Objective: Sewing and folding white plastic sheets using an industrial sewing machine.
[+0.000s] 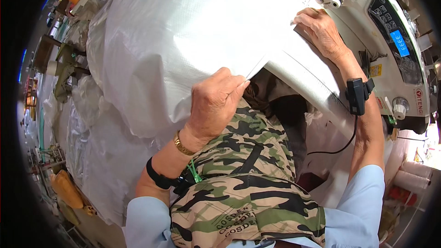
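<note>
A large white textured sheet (183, 32) spreads from the upper middle down to the left. My left hand (216, 101) pinches its near edge between thumb and fingers, above my lap. Farther right, my right hand (319, 30) has its fingers closed on the sheet's edge, close to the sewing machine (363, 23). The machine's needle area is partly lost in glare. Between my hands the edge folds up into a small point. The machine's white rounded bed edge (317, 92), with a ruler scale along it, runs below my right hand.
The machine's control panel (398, 41), with a lit blue display, stands at the right, and a knob (400, 108) sits below it. A camouflage apron (257, 174) covers my lap. A black cable (342, 147) hangs from my right wrist device. Clear plastic (87, 133) lies piled at the left.
</note>
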Available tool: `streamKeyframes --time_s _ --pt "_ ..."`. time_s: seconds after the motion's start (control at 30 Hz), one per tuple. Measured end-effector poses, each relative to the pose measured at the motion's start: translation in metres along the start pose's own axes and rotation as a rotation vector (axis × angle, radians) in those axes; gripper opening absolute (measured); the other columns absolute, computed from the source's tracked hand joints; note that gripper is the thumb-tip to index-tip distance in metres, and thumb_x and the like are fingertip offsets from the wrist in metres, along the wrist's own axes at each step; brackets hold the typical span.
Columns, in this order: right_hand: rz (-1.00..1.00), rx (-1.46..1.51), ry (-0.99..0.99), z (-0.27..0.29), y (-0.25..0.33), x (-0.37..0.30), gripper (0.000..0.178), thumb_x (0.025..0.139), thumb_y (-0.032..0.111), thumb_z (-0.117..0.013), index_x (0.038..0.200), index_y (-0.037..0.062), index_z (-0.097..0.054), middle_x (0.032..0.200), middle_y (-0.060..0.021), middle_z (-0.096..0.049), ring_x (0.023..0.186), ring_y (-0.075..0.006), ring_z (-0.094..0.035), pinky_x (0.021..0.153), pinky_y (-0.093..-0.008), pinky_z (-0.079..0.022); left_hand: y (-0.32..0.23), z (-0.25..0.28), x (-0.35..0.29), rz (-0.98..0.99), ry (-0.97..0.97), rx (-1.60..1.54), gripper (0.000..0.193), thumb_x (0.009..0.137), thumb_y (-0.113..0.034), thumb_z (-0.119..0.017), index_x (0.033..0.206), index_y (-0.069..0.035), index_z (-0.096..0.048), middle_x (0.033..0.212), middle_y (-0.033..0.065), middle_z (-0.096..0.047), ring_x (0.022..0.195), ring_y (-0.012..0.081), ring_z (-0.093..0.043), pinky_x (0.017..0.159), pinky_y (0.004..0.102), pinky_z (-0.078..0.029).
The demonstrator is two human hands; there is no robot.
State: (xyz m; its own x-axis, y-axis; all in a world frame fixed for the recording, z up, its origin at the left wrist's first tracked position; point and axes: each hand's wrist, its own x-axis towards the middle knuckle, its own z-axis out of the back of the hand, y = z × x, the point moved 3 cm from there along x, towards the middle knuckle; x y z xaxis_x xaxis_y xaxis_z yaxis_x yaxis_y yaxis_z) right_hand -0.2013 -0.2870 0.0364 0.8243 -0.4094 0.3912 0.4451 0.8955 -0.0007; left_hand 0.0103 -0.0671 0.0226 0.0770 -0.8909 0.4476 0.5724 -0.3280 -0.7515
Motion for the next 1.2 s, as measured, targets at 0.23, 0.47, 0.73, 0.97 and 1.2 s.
streamKeyframes --time_s 0.23,0.47,0.73,0.97,1.2 --pt "0.049 -0.083 0.062 -0.002 -0.003 0.004 0.019 0.087 0.001 -0.059 0.101 0.0118 -0.063 0.088 -0.0027 -0.061 0.085 -0.0203 -0.062 0.09 -0.0357 -0.047 -0.01 0.006 -0.008 -0.163 0.036 0.341 0.026 0.079 0.008 -0.067 0.104 0.002 -0.069 0.08 0.0102 -0.058 0.061 0.0242 -0.057 0.056 0.035 -0.046" --pt "0.077 -0.102 0.029 -0.005 0.005 0.011 0.018 0.085 0.004 -0.061 0.101 0.0115 -0.058 0.09 -0.0041 -0.059 0.092 -0.0197 -0.06 0.091 -0.0344 -0.045 -0.005 0.001 -0.01 -0.172 0.177 0.417 0.039 0.081 0.009 -0.062 0.119 0.003 -0.062 0.079 0.0122 -0.054 0.063 0.0263 -0.057 0.056 0.0359 -0.045" --pt "0.005 -0.194 0.088 -0.003 0.015 0.02 0.013 0.081 0.005 -0.064 0.092 0.0074 -0.057 0.089 -0.0056 -0.062 0.093 -0.0239 -0.062 0.085 -0.0381 -0.052 0.0 -0.006 0.002 -0.149 0.419 0.248 0.034 0.085 -0.002 -0.061 0.119 0.003 -0.059 0.087 0.0166 -0.062 0.072 0.0321 -0.062 0.064 0.0398 -0.05" --pt "-0.213 -0.233 -0.03 -0.012 0.023 0.013 0.017 0.084 0.003 -0.059 0.1 0.0031 -0.053 0.1 -0.0153 -0.06 0.098 -0.032 -0.06 0.086 -0.0421 -0.05 -0.02 -0.038 0.005 -0.091 0.439 -0.191 0.03 0.081 -0.004 -0.06 0.11 0.004 -0.062 0.095 0.0234 -0.067 0.081 0.0384 -0.067 0.073 0.0413 -0.053" --pt "-0.582 -0.111 -0.172 -0.01 0.028 -0.011 0.038 0.084 0.024 -0.071 0.107 -0.0038 -0.06 0.104 -0.0203 -0.06 0.098 -0.0331 -0.059 0.088 -0.0425 -0.049 -0.001 -0.034 -0.007 -0.161 0.343 -0.144 0.034 0.081 0.001 -0.059 0.115 0.007 -0.06 0.089 0.0244 -0.066 0.076 0.0388 -0.067 0.07 0.0422 -0.055"
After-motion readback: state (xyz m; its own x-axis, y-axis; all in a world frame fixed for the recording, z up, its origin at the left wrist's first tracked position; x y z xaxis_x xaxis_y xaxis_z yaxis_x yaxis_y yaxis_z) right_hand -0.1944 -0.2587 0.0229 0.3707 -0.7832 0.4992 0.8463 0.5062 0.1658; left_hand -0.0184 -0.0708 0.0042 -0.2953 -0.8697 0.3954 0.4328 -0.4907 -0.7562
